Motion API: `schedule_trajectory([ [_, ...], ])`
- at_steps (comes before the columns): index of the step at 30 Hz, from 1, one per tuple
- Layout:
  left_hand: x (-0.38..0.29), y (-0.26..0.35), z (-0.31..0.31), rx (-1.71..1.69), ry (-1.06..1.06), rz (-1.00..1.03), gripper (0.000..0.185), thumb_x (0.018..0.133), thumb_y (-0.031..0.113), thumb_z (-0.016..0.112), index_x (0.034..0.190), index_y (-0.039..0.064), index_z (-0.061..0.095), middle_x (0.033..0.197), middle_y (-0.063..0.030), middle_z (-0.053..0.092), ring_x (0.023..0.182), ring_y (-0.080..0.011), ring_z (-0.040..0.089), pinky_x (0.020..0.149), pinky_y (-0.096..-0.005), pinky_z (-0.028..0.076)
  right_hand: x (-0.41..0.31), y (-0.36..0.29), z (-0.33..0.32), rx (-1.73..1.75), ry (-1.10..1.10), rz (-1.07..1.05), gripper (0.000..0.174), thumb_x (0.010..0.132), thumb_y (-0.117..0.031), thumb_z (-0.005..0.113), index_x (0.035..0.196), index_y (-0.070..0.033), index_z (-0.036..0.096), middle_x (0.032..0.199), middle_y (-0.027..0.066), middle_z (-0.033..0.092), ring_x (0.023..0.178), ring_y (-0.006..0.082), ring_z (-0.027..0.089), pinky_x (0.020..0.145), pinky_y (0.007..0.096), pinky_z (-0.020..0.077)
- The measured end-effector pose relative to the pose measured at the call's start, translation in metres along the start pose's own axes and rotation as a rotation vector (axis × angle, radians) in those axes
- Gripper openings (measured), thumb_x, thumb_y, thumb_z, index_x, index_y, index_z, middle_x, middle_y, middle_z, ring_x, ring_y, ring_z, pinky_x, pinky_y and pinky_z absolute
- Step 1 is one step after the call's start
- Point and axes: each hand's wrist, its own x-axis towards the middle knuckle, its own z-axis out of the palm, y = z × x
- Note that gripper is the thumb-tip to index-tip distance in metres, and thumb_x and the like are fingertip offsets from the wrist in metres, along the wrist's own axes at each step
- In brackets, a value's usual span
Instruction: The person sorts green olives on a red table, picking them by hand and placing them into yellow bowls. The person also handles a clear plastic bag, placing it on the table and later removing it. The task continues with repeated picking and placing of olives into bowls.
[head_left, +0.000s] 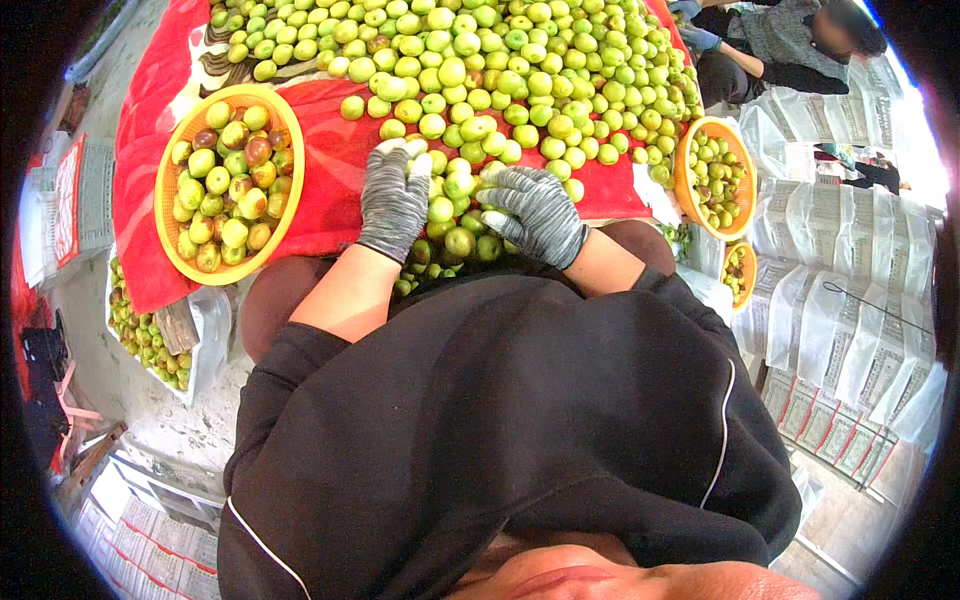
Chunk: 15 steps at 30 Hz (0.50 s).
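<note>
My left hand (394, 199), in a grey knitted glove with pale fingertips, rests against the near edge of a heap of green jujubes (480, 45). Facing it from the other side, my right hand (534, 214) wears a matching glove and has its fingers curled at the fruit. A cluster of jujubes (457, 185) lies between the two hands, touching the fingers. Whether either hand grips a single fruit is hidden. Below the hands, more jujubes (459, 241) sit close to my lap, partly covered by my black top. The heap lies on a red patterned blanket (322, 172).
A yellow plastic basket (298, 172) of brown-blotched jujubes stands at left. Two smaller baskets, one above (752, 187) and one below (752, 289), stand at right. A lined crate (196, 367) of jujubes is lower left. Stacked lined crates (825, 217) and a gloved co-worker (780, 49) are right.
</note>
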Motion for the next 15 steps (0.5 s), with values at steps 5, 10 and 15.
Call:
schedule_trajectory([
  [5, 0.003, 0.005, 0.0, -0.256, -0.33, -0.158, 0.03, 0.105, 0.028, 0.055, 0.098, 0.002, 0.07, 0.092, -0.0221, 0.069, 0.088, -0.0427, 0.065, 0.082, -0.0501, 0.051, 0.08, 0.031, -0.015, -0.066, 0.049, 0.269, 0.021, 0.098, -0.025, 0.062, 0.1, -0.008, 0.075, 0.095, 0.015, 0.074, 0.095, 0.0357, 0.07, 0.088, 0.0475, 0.055],
  [10, 0.013, 0.004, -0.009, -0.487, -0.363, -0.37, 0.04, 0.108, 0.033, 0.054, 0.102, 0.0, 0.075, 0.091, -0.0144, 0.076, 0.083, -0.0243, 0.071, 0.08, -0.0382, 0.055, 0.193, 0.064, -0.004, -0.479, -0.352, 0.528, 0.028, 0.096, -0.021, 0.061, 0.112, -0.003, 0.075, 0.103, 0.02, 0.076, 0.1, 0.0381, 0.073, 0.089, 0.0459, 0.0575],
  [15, 0.021, 0.003, -0.014, -0.561, -0.079, -0.351, 0.037, 0.108, 0.03, 0.057, 0.099, -0.002, 0.074, 0.091, -0.0147, 0.077, 0.083, -0.0227, 0.072, 0.081, -0.0373, 0.057, 0.203, 0.068, 0.011, -0.567, -0.672, 0.436, 0.029, 0.095, -0.011, 0.058, 0.118, -0.003, 0.074, 0.116, 0.0225, 0.074, 0.109, 0.0352, 0.073, 0.091, 0.0455, 0.0589],
])
